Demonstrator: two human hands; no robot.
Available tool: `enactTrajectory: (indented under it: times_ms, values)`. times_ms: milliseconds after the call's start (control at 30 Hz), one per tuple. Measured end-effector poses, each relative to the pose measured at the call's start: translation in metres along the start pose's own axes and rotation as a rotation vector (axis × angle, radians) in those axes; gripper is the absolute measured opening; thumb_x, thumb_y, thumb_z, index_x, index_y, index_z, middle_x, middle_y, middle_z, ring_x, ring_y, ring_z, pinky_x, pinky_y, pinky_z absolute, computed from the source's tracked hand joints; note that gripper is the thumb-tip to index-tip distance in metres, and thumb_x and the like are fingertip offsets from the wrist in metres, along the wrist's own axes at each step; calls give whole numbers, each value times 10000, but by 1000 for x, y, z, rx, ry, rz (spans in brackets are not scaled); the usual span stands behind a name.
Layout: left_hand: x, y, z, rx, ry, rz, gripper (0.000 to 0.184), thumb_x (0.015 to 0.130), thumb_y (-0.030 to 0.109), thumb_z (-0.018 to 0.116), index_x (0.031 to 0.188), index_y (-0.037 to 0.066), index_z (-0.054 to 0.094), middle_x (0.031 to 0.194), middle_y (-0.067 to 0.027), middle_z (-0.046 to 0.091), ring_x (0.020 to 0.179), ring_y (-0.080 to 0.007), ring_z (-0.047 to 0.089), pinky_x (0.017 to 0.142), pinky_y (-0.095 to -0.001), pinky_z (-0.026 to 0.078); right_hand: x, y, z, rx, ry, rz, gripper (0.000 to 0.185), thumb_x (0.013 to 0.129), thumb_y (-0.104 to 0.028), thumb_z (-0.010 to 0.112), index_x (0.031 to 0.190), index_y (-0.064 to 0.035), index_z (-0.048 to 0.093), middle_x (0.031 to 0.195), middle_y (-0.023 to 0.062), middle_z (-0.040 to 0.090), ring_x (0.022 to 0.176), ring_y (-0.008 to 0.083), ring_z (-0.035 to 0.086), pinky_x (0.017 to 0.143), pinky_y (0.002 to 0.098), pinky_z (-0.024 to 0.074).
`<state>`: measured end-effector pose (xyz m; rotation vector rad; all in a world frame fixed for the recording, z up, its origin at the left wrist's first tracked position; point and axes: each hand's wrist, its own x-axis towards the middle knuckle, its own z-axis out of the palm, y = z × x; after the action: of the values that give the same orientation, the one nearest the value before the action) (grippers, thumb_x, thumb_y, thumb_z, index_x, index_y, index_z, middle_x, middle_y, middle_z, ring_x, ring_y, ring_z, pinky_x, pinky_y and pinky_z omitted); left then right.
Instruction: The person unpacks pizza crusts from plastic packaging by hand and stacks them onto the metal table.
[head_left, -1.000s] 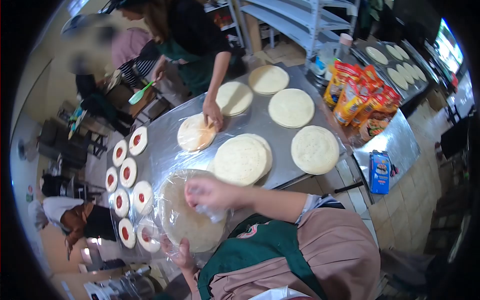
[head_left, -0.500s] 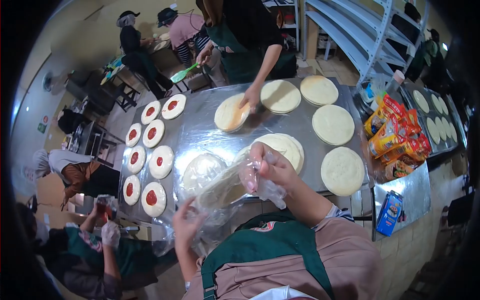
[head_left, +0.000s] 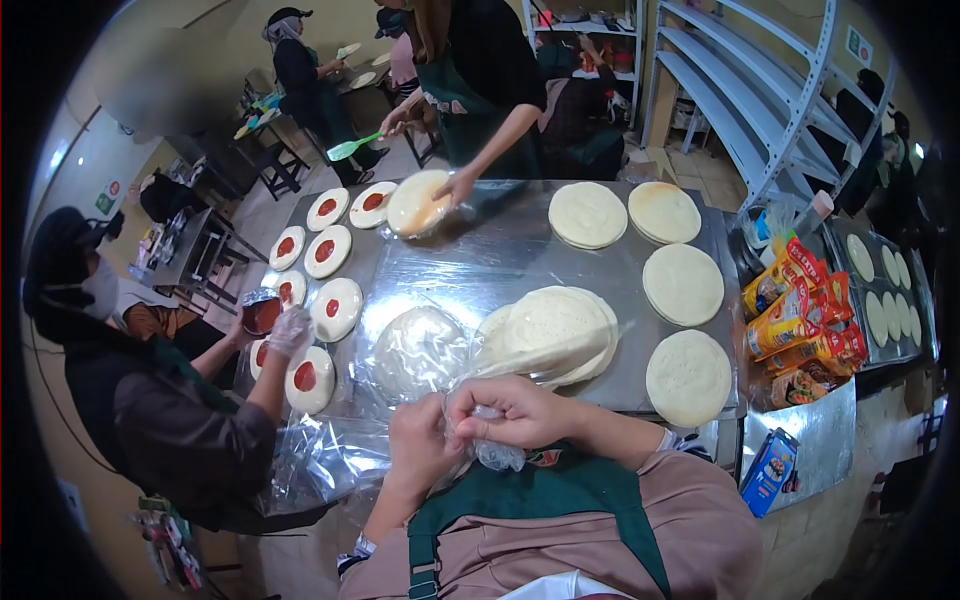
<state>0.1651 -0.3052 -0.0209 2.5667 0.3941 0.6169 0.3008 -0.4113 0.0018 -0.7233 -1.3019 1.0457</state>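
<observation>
My left hand (head_left: pixel 418 442) and my right hand (head_left: pixel 508 412) are close together at the table's near edge, fingers closed on the gathered end of a clear plastic bag (head_left: pixel 500 452). A pale flat dough round (head_left: pixel 500 372) extends from just beyond my knuckles; how much of it lies inside the bag is hard to tell. Behind it is a stack of pale dough rounds (head_left: pixel 560 325). Left of that, a round wrapped in clear plastic (head_left: pixel 415 345) lies on the metal table (head_left: pixel 480 260).
Stacked rounds (head_left: pixel 683 285) line the right side. Sauce-topped rounds (head_left: pixel 336 308) fill the left, where a co-worker's gloved hand (head_left: pixel 294 330) reaches beside a sauce container (head_left: pixel 262 316). Opposite, another person holds a green spatula (head_left: pixel 352 147) and a wrapped round (head_left: pixel 418 203). Orange packets (head_left: pixel 800 320) stand right.
My hands have come down and together at the bag's end. The co-worker opposite has shifted a wrapped round leftward. The left co-worker has leaned in over the sauce-topped rounds.
</observation>
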Motion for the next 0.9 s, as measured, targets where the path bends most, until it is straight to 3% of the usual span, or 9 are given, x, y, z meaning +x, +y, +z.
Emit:
enactTrajectory:
  times_ms: [133,333,433,500,567,633,667,733,900]
  values:
    - [8,8,-2,72,15,12,308,618,335,601,626,56,469,576,-112,471,554,-307,480,499,-348,332,-3,-3,-4,-84,-41,-23,73,814,-82,489,813,-11,472,764,53,548,733,107,528,661,237,407]
    - [16,14,5,4,54,112,453,720,477,464,595,42,433,557,-100,454,541,-306,465,492,-353,311,-11,-15,-15,-229,-69,-49,66,798,-75,512,809,-11,500,756,53,549,714,110,531,644,236,410]
    - [20,11,7,-184,-32,193,385,737,382,501,601,24,460,554,-105,469,542,-283,472,502,-331,326,-18,-16,-27,-176,29,-50,67,792,-65,518,813,-2,505,763,50,547,720,104,525,646,232,409]
    - [24,21,-3,-486,-298,111,169,647,170,616,603,43,515,556,-86,481,507,-247,463,506,-311,346,-19,-15,-36,-149,109,-39,66,790,-58,519,814,2,505,765,47,546,727,101,521,649,229,408]
    - [23,14,-4,-577,-408,108,135,664,110,596,592,24,520,557,-76,487,500,-209,461,510,-287,357,-18,-12,-46,19,219,-14,65,787,-44,520,809,14,501,795,51,543,748,90,511,665,218,404]
    - [23,15,0,-946,-426,-125,142,671,85,586,575,12,512,552,-67,492,508,-165,456,506,-265,356,-15,3,-55,4,245,-8,146,757,-80,570,867,0,518,839,61,535,794,111,509,692,234,403]
    - [22,13,2,-945,-422,-124,142,671,85,586,575,12,512,552,-67,492,508,-165,456,506,-265,356,-14,3,-59,-247,202,-72,215,732,-110,600,906,-12,523,853,63,529,814,129,508,700,248,404]
    - [20,7,7,-1135,-284,-344,186,672,140,580,554,26,493,553,-55,483,522,-139,447,492,-247,345,-12,6,-62,-607,148,-216,357,683,-193,647,995,-65,528,891,61,511,821,173,508,703,262,407]
    - [21,13,18,-1173,-84,-637,185,680,204,539,630,37,477,550,-41,459,513,-122,431,493,-232,343,-15,15,-66,-606,108,-68,198,676,-117,641,850,-54,572,846,50,513,785,177,506,685,270,404]
